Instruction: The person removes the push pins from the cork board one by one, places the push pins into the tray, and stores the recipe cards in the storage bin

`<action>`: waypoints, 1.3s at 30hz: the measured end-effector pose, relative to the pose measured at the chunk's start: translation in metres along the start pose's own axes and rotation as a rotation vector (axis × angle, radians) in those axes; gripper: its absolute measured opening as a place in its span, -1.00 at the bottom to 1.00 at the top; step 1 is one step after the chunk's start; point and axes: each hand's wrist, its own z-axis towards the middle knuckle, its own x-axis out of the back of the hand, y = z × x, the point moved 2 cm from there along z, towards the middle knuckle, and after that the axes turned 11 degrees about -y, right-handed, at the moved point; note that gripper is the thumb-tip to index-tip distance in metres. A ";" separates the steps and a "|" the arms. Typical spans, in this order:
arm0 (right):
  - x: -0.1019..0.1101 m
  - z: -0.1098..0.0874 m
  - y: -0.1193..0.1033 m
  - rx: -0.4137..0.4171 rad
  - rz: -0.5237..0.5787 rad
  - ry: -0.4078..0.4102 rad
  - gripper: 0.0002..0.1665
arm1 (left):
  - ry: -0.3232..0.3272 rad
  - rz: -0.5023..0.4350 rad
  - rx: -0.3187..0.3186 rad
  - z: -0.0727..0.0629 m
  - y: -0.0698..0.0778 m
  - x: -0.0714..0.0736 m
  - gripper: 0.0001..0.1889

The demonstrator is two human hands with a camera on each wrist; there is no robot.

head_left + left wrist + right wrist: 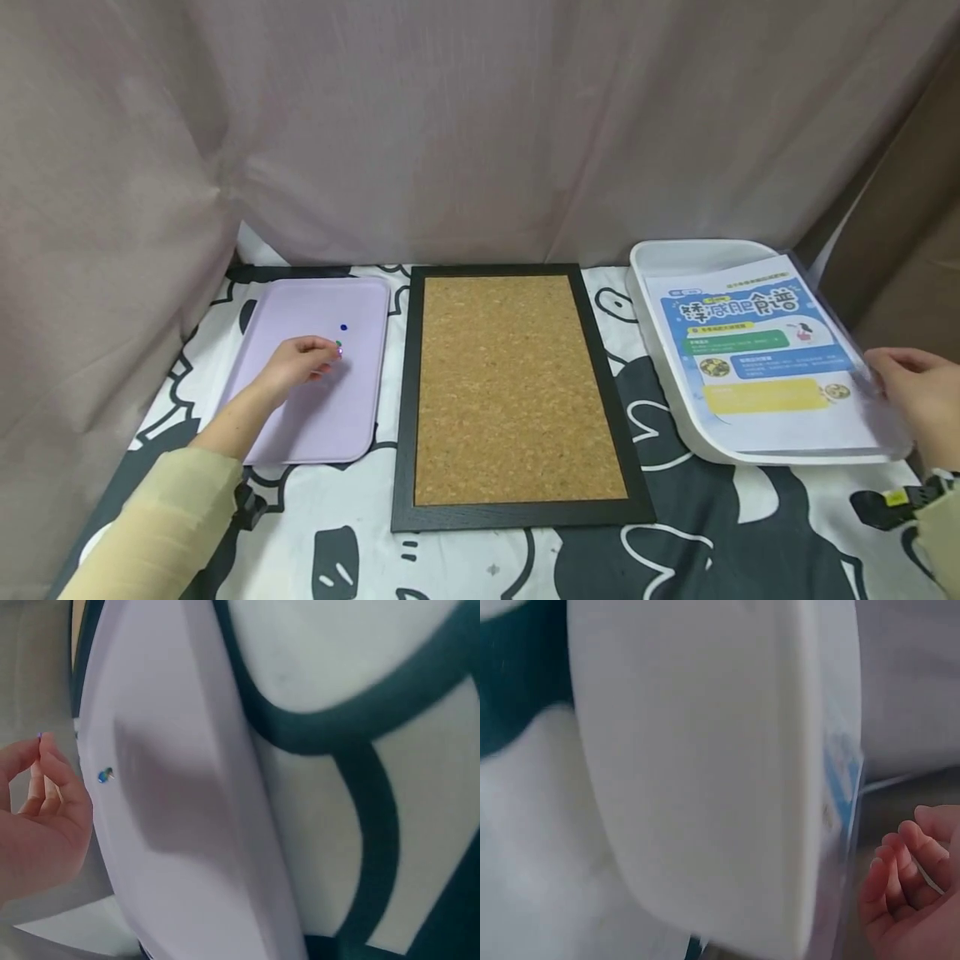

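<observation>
My left hand [303, 362] is over the lilac tray [318, 425], thumb and forefinger pinching a tiny purple pushpin [40, 736] that is mostly hidden by the fingertips. On the tray lie a blue pushpin [343, 327] and a green one [339, 343], close together. Far right, my right hand [918, 400] is beside the edge of a clear plastic sleeve [847, 847]. The right wrist view shows its fingers loosely curled, with nothing visible between them. A printed blue, green and yellow sheet [757, 350] lies with the sleeve in a white bin [675, 408].
Between the tray and the bin lies a cork board [517, 392] in a black frame [525, 515]. A black-and-white patterned cloth [442, 567] covers the table. Grey-brown curtains [450, 125] hang behind and at the sides.
</observation>
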 end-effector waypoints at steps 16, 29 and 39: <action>-0.045 -0.015 -0.047 0.280 -0.026 -0.153 -0.20 | 0.094 0.165 0.024 0.009 -0.021 0.001 -0.72; -0.072 0.051 -0.006 0.480 -0.026 -0.077 -0.34 | 0.177 0.390 -0.068 0.009 -0.022 -0.004 -0.83; -0.081 0.044 -0.013 0.490 -0.082 -0.083 -0.29 | 0.170 0.363 -0.056 0.009 -0.013 0.003 -0.79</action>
